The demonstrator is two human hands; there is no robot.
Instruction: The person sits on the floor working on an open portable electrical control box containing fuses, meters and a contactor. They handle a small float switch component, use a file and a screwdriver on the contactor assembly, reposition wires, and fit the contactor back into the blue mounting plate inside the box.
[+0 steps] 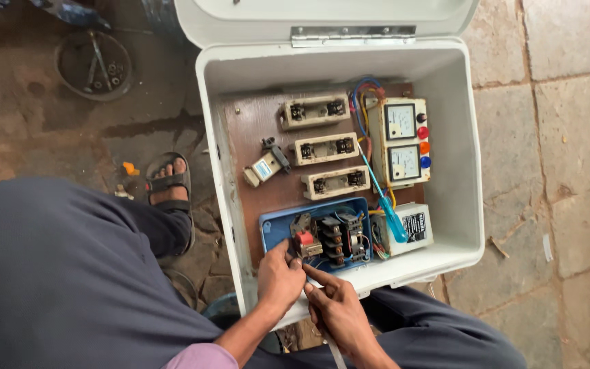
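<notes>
At the near edge of the white enclosure (455, 225), seen from the head camera, I have my left hand (278, 277) pinched on the red-tipped part (304, 240) at the left end of the blue starter unit (319, 236), while my right hand (336, 311) is curled round a thin pale strip (334, 352), index finger stretched toward the unit. I judge this as fitting work on the starter; the next move wants a steady, fine grip. Its blue housing sits open, dark contacts and coloured wires exposed, low on the brown backboard (250, 126).
</notes>
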